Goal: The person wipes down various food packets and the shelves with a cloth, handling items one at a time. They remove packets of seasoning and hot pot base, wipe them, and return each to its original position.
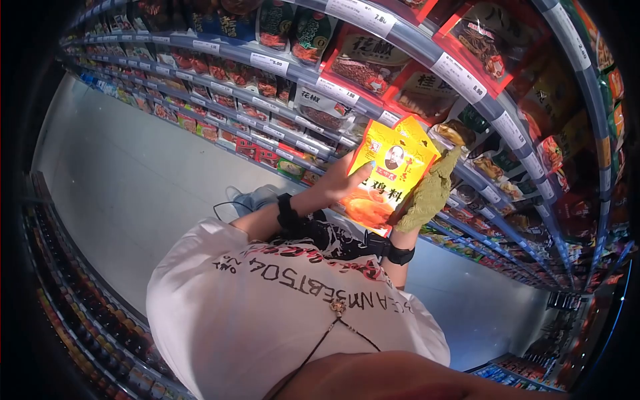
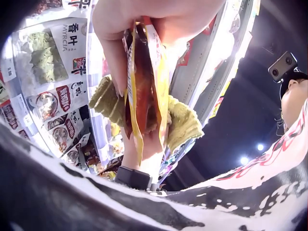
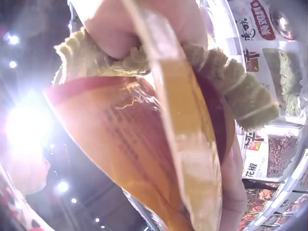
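Two yellow seasoning packets [image 1: 393, 173] with red edges, one partly behind the other, are held up in front of the shelf. The front one shows a portrait, large dark characters and a chicken picture. My left hand [image 1: 333, 181] grips the left side, its thumb over the front. In the left wrist view its fingers [image 2: 113, 57] close round the packet's edge. From the other side my right hand [image 3: 183, 24] holds the packets, with an olive-green ribbed cloth [image 1: 435, 190] about it that hides most of the hand in the head view. Black bands circle both wrists.
A long shelf of bagged spices [image 1: 367, 60] with price tags [image 1: 270, 63] runs along the front and right, close behind the packets. Another shelf of bottles and jars [image 1: 87, 313] stands at the left and behind. Pale floor [image 1: 127, 153] lies between.
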Demonstrator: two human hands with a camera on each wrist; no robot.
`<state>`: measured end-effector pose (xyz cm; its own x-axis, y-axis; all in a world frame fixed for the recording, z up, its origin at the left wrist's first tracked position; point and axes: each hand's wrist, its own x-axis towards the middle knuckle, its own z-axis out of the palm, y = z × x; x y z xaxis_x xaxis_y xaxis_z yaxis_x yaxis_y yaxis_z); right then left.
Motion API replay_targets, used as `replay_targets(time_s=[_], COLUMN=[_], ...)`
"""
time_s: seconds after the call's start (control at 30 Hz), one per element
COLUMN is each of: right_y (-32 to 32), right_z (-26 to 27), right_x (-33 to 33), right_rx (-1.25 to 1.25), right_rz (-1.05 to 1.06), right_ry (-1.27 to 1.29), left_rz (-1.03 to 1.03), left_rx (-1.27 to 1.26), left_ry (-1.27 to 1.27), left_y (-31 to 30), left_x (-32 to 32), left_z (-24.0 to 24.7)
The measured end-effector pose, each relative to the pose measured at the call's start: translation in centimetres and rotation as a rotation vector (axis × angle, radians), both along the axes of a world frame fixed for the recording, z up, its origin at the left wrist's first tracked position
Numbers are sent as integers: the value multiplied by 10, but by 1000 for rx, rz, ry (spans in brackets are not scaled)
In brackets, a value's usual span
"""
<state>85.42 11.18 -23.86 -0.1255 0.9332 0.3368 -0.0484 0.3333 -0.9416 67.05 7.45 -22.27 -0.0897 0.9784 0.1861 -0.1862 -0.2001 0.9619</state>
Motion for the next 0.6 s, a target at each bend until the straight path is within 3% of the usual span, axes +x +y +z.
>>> replay_targets(time_s=[0.4,0.6], right_y=[-1,-2], right_z=[5,22], right_x=[-2,-8], right_rx=[115,442], right_rz=[-19,-1], right_ry=[-123,-452], left_rz=[37,133], left_rx=[-109,-242], left_ry=[-6,-87], left_y=[0,1], left_x=[-1,-11], left_z=[-5,1])
